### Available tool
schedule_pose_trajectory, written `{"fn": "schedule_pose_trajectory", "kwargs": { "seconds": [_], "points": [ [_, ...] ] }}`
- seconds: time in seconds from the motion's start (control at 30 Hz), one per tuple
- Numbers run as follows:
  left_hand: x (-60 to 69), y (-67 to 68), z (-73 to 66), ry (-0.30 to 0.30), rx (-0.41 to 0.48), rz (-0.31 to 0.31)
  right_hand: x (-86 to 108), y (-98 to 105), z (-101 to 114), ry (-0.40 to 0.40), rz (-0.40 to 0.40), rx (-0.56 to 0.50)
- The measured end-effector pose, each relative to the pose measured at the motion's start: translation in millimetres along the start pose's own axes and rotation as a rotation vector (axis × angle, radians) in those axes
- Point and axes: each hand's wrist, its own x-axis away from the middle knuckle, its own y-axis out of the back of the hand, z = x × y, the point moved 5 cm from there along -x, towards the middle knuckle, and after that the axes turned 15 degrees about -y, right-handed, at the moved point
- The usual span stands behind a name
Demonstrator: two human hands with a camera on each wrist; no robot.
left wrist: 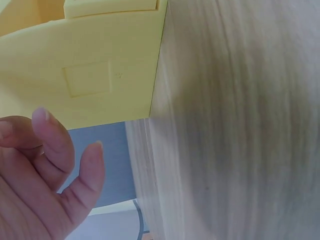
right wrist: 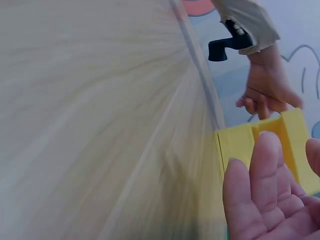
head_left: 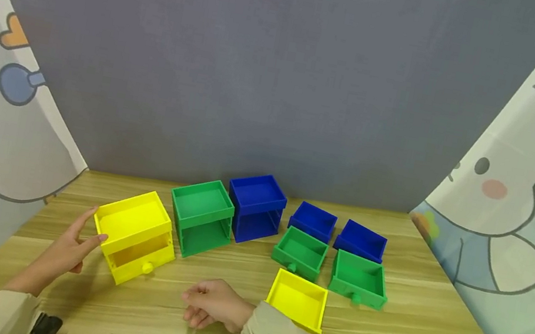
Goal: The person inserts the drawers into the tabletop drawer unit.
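Note:
A yellow toy drawer cabinet (head_left: 134, 221) stands at the left of the table, turned at an angle. Its lower drawer, with a round knob (head_left: 147, 268), is in place; the upper slot is vacant. My left hand (head_left: 64, 250) holds the cabinet by its left side, thumb at the front edge and index finger toward the back. The left wrist view shows the cabinet's plain side wall (left wrist: 100, 75) above the fingers. Loosely curled and holding nothing, my right hand (head_left: 216, 304) hovers over the table between the cabinet and a loose yellow drawer (head_left: 297, 301).
Beside the yellow cabinet stand a green cabinet (head_left: 201, 215) and a blue cabinet (head_left: 257, 204), both without drawers. On the right lie two blue drawers, one (head_left: 313, 220) left of the other (head_left: 361, 240), and two green drawers (head_left: 301, 252). A grey panel (head_left: 273, 72) rises behind.

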Motion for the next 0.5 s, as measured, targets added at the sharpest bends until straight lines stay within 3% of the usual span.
{"fn": "schedule_pose_trajectory", "kwargs": {
  "seconds": [0.23, 0.5],
  "points": [
    [1.0, -1.2, 2.8, -0.005, 0.033, -0.006, 41.5, 44.9, -15.0, -0.011, -0.01, 0.026],
    [0.6, 0.0, 1.5, 0.014, 0.024, 0.008, 72.8, 72.3, -30.3, 0.014, 0.052, 0.138]
  ]
}}
